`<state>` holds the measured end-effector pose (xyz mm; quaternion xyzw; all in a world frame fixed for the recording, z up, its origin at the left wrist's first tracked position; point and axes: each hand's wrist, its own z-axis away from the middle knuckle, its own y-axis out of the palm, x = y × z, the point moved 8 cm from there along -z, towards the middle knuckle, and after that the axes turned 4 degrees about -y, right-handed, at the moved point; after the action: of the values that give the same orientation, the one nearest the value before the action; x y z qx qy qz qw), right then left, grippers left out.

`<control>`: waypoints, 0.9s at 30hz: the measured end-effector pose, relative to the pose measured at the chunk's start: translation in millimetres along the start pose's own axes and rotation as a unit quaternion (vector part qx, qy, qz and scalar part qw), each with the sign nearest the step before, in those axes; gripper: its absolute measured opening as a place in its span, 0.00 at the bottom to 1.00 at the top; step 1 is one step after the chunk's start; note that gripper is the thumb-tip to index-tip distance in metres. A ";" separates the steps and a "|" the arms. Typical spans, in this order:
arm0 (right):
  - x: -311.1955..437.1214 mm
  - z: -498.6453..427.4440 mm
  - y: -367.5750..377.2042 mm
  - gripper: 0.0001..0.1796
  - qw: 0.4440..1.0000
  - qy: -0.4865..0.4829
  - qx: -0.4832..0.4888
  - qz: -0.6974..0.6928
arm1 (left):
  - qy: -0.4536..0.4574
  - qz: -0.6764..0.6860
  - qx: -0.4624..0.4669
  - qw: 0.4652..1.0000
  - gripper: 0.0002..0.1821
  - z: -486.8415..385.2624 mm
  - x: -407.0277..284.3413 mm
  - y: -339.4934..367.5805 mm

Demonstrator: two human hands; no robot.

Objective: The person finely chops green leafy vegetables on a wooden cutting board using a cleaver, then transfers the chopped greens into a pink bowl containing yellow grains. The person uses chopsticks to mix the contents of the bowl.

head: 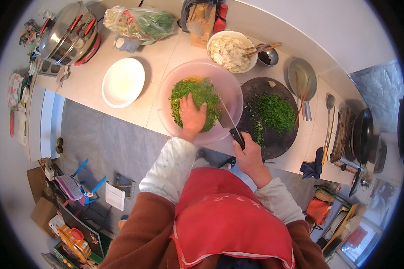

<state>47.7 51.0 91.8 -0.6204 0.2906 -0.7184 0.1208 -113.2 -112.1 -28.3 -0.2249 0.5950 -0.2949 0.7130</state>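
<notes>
Chopped greens [178,90] fill the middle of a wide pink plastic basin [234,84], with some yellow bits at the far side. My left hand [192,113] rests palm down on the greens, its fingers spread. The black handle of a kitchen knife [237,137] is in my right hand [250,156]. Its broad blade slants over the right side of the basin, and its far end is blurred against the greens. Right of the basin lies a round dark cutting board [250,124], bearing a heap of finely chopped greens [275,112] and a small pale piece [272,84].
Behind the basin stand a bowl of crumbly white food [229,50] with chopsticks and a small metal bowl [272,57]. A white bowl [123,83] sits left. A grey pan [301,72], a gas stove [343,141] and a steamer pot [62,37] flank the counter.
</notes>
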 end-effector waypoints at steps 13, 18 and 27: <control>-4.4 -6.2 -14.9 0.10 0.999 -0.027 -0.016 0.010 | 0.125 0.118 0.023 0.985 0.18 4.6 -38.9 -45.6; -1.4 -15.6 -11.1 0.10 1.000 -0.017 0.013 0.004 | -0.078 0.166 0.127 0.975 0.17 6.1 -15.0 -38.1; -26.5 -21.1 -2.8 0.12 0.975 0.150 0.081 -0.145 | 0.304 -0.107 0.028 0.946 0.43 57.5 -65.9 -32.4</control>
<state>33.2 73.1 70.4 -0.5292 0.1531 -0.8343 0.0203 -69.5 -92.0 51.6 -0.1674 0.7474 -0.4404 0.4685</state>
